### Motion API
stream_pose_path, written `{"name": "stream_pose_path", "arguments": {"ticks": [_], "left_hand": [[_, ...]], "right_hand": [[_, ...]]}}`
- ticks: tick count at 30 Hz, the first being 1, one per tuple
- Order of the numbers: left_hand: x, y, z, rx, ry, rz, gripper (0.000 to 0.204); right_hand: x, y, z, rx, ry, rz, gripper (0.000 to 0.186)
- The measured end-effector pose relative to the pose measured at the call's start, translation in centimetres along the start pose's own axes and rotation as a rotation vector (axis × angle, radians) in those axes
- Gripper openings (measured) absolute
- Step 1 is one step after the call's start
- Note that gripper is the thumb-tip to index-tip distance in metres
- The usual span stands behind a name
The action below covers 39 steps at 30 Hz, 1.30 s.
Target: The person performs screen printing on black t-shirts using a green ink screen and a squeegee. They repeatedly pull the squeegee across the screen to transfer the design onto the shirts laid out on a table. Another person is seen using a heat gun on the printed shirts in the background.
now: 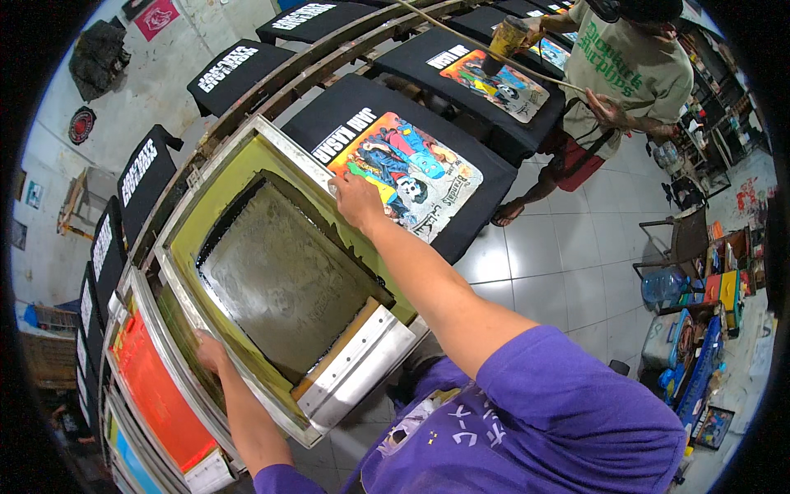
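From the head camera, the right hand [358, 200] grips the far edge of the metal-framed, yellow-green printing screen [280, 272], fingers curled over its rim beside a black shirt with a colourful print [411, 173]. The left hand [210, 352] clasps the near frame edge, fingers wrapped under. A wood-and-metal squeegee [354, 358] lies inside the screen. Another person holds a yellow cup [508, 37].

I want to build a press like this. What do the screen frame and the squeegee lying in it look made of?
Screen frame: looks like bare metal, probably aluminium, pale grey with a dull sheen; both hands grip it, left hand, right hand. Squeegee: a light wooden strip backed by a flat silvery metal plate; its blade material cannot be told.
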State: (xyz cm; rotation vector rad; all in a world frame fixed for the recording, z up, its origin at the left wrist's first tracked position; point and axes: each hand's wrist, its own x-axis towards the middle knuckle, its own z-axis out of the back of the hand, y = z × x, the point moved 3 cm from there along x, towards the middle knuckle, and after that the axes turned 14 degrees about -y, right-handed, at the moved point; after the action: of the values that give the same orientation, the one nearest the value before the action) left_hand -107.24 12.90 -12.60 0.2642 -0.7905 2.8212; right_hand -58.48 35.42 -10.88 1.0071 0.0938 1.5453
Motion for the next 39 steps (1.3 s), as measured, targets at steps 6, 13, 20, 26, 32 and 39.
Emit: {"name": "stream_pose_path", "arguments": {"ticks": [6,13,20,26,32,39], "left_hand": [[-0.3,-0.3,0.4,0.034,-0.007,-0.014,0.094],[0.0,-0.1,-0.1,0.063,-0.004,-0.088,0.095],[0.2,0.1,-0.3,0.073,-0.016,-0.027,0.097],[0.0,0.0,-0.1,0.083,-0.035,-0.012,0.096],[1.3,1.3,-1.0,0.067,0.007,0.002,0.095],[0.3,0.5,-0.4,0.02,-0.022,0.011,0.093]], "right_hand": [[-0.1,0.3,0.1,-0.018,0.007,0.012,0.019],[0.1,0.2,0.2,0.006,0.03,-0.014,0.018],[-0.1,0.2,0.3,0.03,0.042,-0.039,0.02],[-0.1,0.2,0.3,0.017,0.042,-0.034,0.021],[-0.2,0.7,0.2,-0.016,-0.061,0.049,0.018],[0.0,0.2,0.2,-0.018,0.034,-0.009,0.019]]}}
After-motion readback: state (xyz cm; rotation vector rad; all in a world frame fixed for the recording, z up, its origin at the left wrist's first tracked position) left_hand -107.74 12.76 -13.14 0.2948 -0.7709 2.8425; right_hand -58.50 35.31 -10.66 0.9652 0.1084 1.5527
